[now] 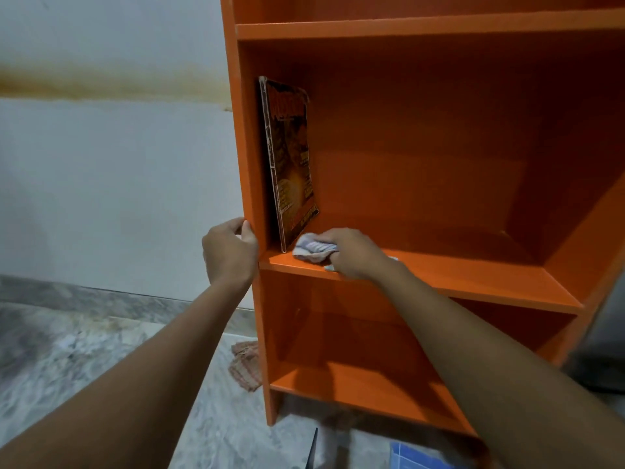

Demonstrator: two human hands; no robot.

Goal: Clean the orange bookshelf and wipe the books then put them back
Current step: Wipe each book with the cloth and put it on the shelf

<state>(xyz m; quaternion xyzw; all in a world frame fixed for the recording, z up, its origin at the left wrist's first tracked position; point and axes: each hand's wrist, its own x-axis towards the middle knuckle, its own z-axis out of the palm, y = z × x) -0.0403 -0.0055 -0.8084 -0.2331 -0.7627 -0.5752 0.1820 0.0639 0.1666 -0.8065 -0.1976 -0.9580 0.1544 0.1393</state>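
Right hand (351, 253) clamps the cloth (313, 250) on the orange bookshelf's (439, 275) middle board; left hand (230, 252) grips its side panel; one magazine (291, 157) is back, standing upright against the left wall; a blue book (416, 456) waits on the floor, so plenty seems left.

Your orange bookshelf (439, 27) stands on a marbled grey-white floor (67, 360), its left side panel close to a pale wall. The middle shelf board (456, 275) carries one magazine (291, 157), upright on its lower edge at the far left, leaning against the side panel. Just right of it a bunched white cloth (313, 250) lies on the same board, touching or nearly touching the magazine's bottom corner; your right hand (351, 252) presses on it. The lower board (355, 384) is bare. On the floor: a crumpled pinkish rag (245, 365) against the shelf's left foot, and a blue item (416, 456) at the frame's bottom edge, partly cut off.
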